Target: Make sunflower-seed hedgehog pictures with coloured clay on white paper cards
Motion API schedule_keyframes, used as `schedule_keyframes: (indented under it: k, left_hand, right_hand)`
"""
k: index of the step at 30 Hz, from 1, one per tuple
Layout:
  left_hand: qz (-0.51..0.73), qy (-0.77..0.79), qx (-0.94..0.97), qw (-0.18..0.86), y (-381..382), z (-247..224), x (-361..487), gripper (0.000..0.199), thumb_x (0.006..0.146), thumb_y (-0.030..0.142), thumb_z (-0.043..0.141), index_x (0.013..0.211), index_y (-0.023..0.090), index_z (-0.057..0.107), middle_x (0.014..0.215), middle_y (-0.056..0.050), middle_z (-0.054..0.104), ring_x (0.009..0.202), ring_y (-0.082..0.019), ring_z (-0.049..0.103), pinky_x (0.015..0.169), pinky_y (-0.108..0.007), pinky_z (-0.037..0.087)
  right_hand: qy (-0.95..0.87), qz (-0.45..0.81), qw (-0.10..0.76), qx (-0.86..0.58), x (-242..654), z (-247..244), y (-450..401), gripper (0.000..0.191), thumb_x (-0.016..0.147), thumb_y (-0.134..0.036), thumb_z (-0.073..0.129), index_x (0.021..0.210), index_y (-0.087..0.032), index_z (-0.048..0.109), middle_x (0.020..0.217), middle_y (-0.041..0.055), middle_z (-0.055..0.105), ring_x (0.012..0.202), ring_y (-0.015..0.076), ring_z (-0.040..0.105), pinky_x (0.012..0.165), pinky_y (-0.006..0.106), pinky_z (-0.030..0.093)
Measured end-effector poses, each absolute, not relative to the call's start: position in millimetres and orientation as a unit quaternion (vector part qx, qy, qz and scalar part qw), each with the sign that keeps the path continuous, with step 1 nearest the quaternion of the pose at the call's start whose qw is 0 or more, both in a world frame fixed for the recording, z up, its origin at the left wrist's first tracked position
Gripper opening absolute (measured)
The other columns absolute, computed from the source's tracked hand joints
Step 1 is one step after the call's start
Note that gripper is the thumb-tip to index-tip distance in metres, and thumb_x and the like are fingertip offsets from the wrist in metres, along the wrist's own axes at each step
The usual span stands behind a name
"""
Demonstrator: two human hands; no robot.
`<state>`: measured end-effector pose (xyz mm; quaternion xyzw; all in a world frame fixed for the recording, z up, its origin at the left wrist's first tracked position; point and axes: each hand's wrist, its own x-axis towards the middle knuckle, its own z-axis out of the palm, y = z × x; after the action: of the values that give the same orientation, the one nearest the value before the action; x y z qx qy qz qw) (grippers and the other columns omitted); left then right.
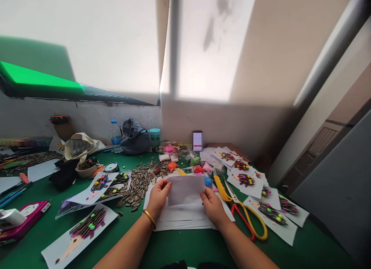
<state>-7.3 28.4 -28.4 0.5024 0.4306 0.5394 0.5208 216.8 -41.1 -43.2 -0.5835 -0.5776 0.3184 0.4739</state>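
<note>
A small white sheet of paper (186, 190) is held up in front of me, tilted, with its lower part in shadow. My left hand (158, 197) pinches its left edge between thumb and fingers; a gold bangle circles that wrist. On the opposite edge, my right hand (213, 203) grips the same sheet. Beneath lies a stack of white paper (185, 224) on the green tabletop. Scissors (239, 207) with red and yellow handles rest just right of my right hand. A heap of striped sunflower seeds (137, 186) spreads left of the stack.
Finished-looking hedgehog cards (82, 234) lie at left, and several more hedgehog cards (272, 217) overlap at right. Coloured clay lumps (173, 166) sit behind the paper. A phone (197, 141) leans by the wall, near a water bottle (115, 137). A magenta tape dispenser (26, 222) stands front left.
</note>
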Motion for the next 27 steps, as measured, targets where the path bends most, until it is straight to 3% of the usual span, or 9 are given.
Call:
schedule_keyframes:
  k: [7,17,27]
  left_hand:
    - [0.593,0.456,0.421,0.513,36.6,-29.4,-14.6,0.035,0.063,0.045,0.076,0.082,0.018,0.065,0.071,0.0,0.065,0.058,-0.013,0.056,0.053,-0.023,0.043]
    - [0.686,0.484,0.255,0.481,49.3,-16.6,-33.0,0.021,0.073,0.034,0.059,0.087,0.022,0.05,0.065,0.006,0.056,0.049,-0.009,0.051,0.049,-0.02,0.04]
    - [0.702,0.456,0.254,0.484,46.8,-13.9,-28.5,0.026,0.071,0.037,0.062,0.089,0.023,0.05,0.069,0.007,0.057,0.054,-0.009,0.054,0.054,-0.022,0.044]
  right_hand:
    - [-0.534,0.331,0.507,-0.59,215.3,-40.5,-41.9,0.035,0.088,-0.052,0.045,0.093,-0.022,0.061,0.072,0.0005,0.061,0.055,0.0168,0.057,0.057,0.03,0.05]
    - [-0.509,0.224,0.542,-0.63,222.7,-39.9,-41.4,0.033,0.091,-0.046,0.039,0.095,-0.02,0.058,0.073,0.0014,0.06,0.067,0.0187,0.058,0.065,0.031,0.048]
    - [-0.545,0.302,0.476,-0.62,219.1,-39.4,-41.7,0.05,0.089,-0.04,0.04,0.129,-0.015,0.056,0.098,0.01,0.07,0.077,0.0224,0.066,0.068,0.032,0.053]
